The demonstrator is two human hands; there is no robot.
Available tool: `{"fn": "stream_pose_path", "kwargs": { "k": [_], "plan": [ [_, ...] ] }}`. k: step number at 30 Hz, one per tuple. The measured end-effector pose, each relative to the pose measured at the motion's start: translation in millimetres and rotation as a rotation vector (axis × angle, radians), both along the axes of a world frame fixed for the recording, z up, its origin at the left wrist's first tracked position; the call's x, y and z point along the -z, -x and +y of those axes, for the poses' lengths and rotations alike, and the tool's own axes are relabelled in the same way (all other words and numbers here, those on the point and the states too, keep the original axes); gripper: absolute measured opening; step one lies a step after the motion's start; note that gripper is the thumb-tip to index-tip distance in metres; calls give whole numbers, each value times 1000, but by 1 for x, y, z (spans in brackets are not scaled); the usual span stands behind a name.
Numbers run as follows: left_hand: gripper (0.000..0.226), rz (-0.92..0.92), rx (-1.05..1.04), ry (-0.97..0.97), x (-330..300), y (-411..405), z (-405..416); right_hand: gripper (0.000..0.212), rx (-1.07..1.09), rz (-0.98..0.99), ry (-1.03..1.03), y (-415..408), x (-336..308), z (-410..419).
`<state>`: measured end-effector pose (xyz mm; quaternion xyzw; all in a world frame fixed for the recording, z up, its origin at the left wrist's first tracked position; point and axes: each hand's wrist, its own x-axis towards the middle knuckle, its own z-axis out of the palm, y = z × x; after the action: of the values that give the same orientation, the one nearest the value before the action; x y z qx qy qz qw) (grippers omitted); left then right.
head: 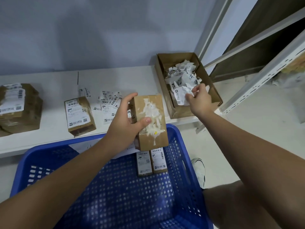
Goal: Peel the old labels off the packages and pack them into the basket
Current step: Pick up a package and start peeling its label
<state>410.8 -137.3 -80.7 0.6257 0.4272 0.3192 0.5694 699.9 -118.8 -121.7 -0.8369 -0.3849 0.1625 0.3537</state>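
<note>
My left hand grips a brown cardboard package whose top face shows torn white label residue; it hangs over the far rim of the blue basket. My right hand is over the open cardboard box at the right, fingers pinched on a crumpled peeled label scrap. Two labelled packages lie in the basket near its far right corner. Another labelled package lies on the white table.
A stack of labelled packages sits at the table's left. Loose label sheets lie on the table behind my left hand. White metal shelving stands at the right. A shoe shows beside the basket.
</note>
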Motion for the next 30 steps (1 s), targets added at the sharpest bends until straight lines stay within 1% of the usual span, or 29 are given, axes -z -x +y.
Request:
{"fn": "stream_pose_path", "kwargs": {
  "k": [3, 7, 10, 11, 14, 19, 22, 24, 25, 26, 28, 30],
  "plan": [
    [70, 12, -9, -3, 6, -4, 5, 17, -13, -41, 78, -6, 21, 22],
    [69, -3, -7, 19, 13, -4, 15, 15, -20, -230, 233, -12, 40, 35],
    [68, 7, -2, 17, 16, -3, 20, 22, -21, -420, 349, -14, 46, 37],
    [68, 12, -2, 16, 17, -2, 21, 25, -23, -454, 368, -14, 47, 38],
    [70, 28, -13, 15, 16, 2, 22, 35, -14, -465, 371, -12, 41, 36],
    [71, 25, -43, 28, 9, 19, 15, 38, -51, -495, 301, -1, 19, 22],
    [71, 3, -64, 37, 4, 35, 7, 32, -143, -404, 156, 26, -6, 5],
    [68, -11, -82, 35, 3, 47, 1, 31, -282, -301, 34, 62, -27, -15],
    [68, -10, -98, 29, 3, 54, -2, 35, -365, -216, 1, 83, -38, -29],
    [68, -5, -116, 24, 3, 60, -6, 43, -453, -113, 6, 105, -48, -44],
    [68, -3, -160, 29, 5, 73, -11, 63, -630, 72, 78, 150, -64, -72],
    [68, 15, -200, 42, 5, 84, -15, 77, -745, 181, 137, 187, -69, -91]
  ]
}}
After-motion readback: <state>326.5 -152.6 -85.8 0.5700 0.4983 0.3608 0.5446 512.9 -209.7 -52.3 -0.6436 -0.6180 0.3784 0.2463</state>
